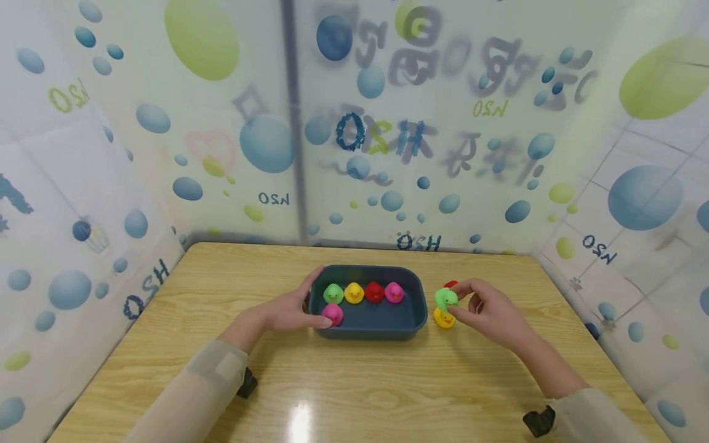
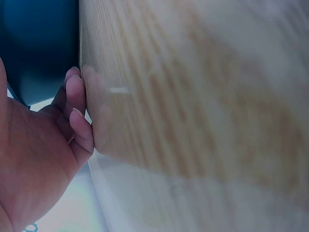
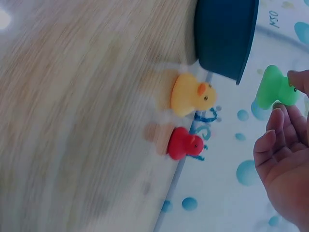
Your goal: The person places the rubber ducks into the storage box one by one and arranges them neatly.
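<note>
A dark blue plastic bin (image 1: 365,333) sits on the table, with a green duck (image 1: 333,294), a yellow duck (image 1: 354,293), a red duck (image 1: 374,292) and a pink duck (image 1: 394,293) in a row inside. Another pink duck (image 1: 333,314) lies in its front left corner. My left hand (image 1: 282,309) holds the bin's left end, thumb along the front rim, fingers at the far side. My right hand (image 1: 493,311) pinches a green rubber duck (image 3: 271,88) in the air, right of the bin. Below it, a yellow duck (image 3: 189,94) and a red duck (image 3: 184,143) stand on the table.
The wooden table (image 1: 354,387) ends at a patterned curtain (image 1: 365,197) behind the bin. More patterned sheeting (image 1: 83,246) hangs along the left and right sides. A dark strap piece (image 1: 539,422) shows at the right wrist.
</note>
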`<state>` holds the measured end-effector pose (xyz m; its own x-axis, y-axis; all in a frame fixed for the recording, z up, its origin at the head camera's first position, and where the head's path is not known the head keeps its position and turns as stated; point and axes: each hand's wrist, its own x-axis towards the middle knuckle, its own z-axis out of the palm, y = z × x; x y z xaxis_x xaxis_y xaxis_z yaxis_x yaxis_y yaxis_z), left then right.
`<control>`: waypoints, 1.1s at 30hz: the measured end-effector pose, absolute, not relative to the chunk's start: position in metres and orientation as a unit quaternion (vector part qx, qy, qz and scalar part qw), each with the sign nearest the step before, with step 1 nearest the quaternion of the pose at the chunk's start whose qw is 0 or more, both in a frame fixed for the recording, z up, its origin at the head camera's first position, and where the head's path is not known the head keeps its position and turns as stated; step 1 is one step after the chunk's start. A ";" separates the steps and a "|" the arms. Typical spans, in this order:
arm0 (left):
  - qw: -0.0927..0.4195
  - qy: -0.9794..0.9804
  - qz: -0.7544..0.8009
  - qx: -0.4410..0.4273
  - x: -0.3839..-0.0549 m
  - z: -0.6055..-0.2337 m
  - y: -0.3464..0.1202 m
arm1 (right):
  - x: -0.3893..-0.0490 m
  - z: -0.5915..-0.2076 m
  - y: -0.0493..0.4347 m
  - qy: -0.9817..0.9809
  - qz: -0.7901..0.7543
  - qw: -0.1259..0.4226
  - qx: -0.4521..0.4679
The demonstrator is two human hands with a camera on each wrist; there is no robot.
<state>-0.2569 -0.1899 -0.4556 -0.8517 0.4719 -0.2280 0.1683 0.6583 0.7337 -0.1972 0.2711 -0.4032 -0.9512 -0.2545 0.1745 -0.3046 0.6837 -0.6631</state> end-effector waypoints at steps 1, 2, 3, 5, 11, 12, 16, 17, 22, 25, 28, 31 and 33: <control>0.204 0.888 0.372 0.180 -0.257 -0.456 -0.190 | -0.198 -0.403 0.267 -0.916 0.367 0.033 0.156; 0.203 0.888 0.372 0.180 -0.257 -0.457 -0.190 | -0.198 -0.402 0.263 -0.915 0.368 0.034 0.160; 0.203 0.888 0.372 0.179 -0.258 -0.457 -0.189 | -0.198 -0.402 0.259 -0.915 0.367 0.033 0.163; 0.202 0.889 0.370 0.178 -0.258 -0.458 -0.189 | -0.199 -0.402 0.251 -0.914 0.366 0.032 0.169; 0.203 0.889 0.370 0.176 -0.257 -0.457 -0.189 | -0.202 -0.404 0.228 -0.910 0.369 0.019 0.187; 0.203 0.890 0.370 0.175 -0.257 -0.457 -0.189 | -0.202 -0.404 0.225 -0.910 0.369 0.015 0.190; 0.203 0.891 0.366 0.173 -0.257 -0.455 -0.189 | -0.201 -0.406 0.208 -0.905 0.376 -0.005 0.199; 0.203 0.892 0.366 0.173 -0.257 -0.455 -0.189 | -0.201 -0.407 0.204 -0.903 0.379 -0.011 0.202; 0.202 0.893 0.362 0.175 -0.257 -0.455 -0.189 | -0.203 -0.412 0.183 -0.899 0.376 -0.022 0.222; 0.202 0.893 0.361 0.175 -0.257 -0.456 -0.189 | -0.205 -0.415 0.172 -0.896 0.373 -0.019 0.241; 0.200 0.894 0.360 0.175 -0.257 -0.456 -0.189 | -0.207 -0.419 0.163 -0.889 0.378 -0.018 0.259; 0.198 0.896 0.357 0.176 -0.257 -0.456 -0.190 | -0.210 -0.423 0.154 -0.886 0.378 -0.021 0.267; 0.199 0.896 0.356 0.176 -0.257 -0.456 -0.190 | -0.212 -0.424 0.148 -0.886 0.378 -0.025 0.267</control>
<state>-0.2573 -0.1898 -0.4562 -0.8595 0.4562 -0.2307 0.1733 0.6846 0.7080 -0.2116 0.1479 -0.4242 -0.8566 -0.4914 0.1573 -0.4538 0.5723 -0.6830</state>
